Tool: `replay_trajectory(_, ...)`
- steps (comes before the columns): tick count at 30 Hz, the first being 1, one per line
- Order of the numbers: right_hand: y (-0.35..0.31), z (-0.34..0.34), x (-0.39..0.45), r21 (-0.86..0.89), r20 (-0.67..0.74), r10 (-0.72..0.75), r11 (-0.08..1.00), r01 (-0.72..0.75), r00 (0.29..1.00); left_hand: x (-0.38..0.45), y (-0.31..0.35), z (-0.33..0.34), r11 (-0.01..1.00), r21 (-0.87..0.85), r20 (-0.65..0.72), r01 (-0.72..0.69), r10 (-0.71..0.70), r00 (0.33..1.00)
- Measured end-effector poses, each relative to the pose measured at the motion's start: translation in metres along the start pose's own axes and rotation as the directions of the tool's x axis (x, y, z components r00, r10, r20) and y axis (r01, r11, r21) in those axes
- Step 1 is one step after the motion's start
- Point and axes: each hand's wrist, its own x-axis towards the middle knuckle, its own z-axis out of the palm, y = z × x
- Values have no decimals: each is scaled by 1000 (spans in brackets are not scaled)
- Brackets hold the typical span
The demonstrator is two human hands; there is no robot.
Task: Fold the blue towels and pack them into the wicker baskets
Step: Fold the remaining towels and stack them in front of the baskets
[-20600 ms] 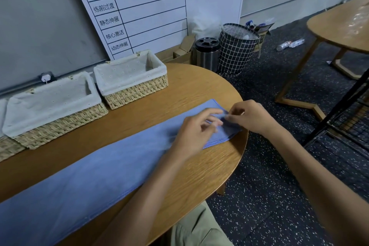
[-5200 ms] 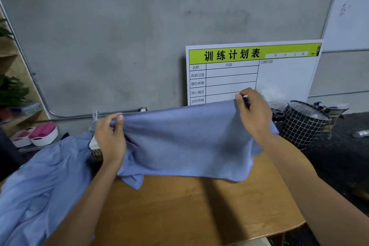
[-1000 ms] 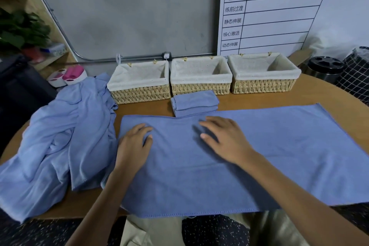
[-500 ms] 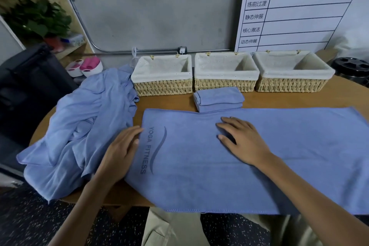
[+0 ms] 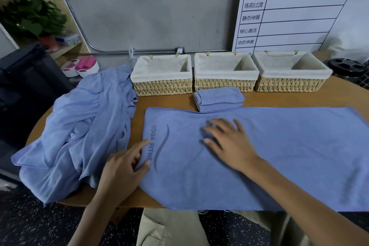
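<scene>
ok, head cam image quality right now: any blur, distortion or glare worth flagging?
Head view: motion blur on the right hand, its fingertips smeared over the spread towel; the left hand is sharper. Wide-angle distortion bows the table edge and leans the whiteboard. Lighting is soft and even, with no glare; the leftmost basket is crisp.

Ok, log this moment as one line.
spread towel flat on table | right hand pressing it | left hand at logo edge | folded towel unpacked
</scene>
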Motion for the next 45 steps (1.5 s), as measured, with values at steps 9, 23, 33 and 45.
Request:
replay_trajectory(9,-73,28,4,203,132,-211,962,182,969,-9,14,-4,946,-286,-90,152,-184,979)
replay_trajectory(23,-74,21,7,437,37,-248,875,208,968,26,55,1,975,208,-16,76,-74,997)
replay_trajectory(33,95,-14,-4,-34,247,293,955,-294,923,100,52,90,936,350,392,34,-180,902)
replay_trajectory(45,72,-9,-11,-4,233,230,972,-235,945,190,109,132,989,145,169,-9,-16,986)
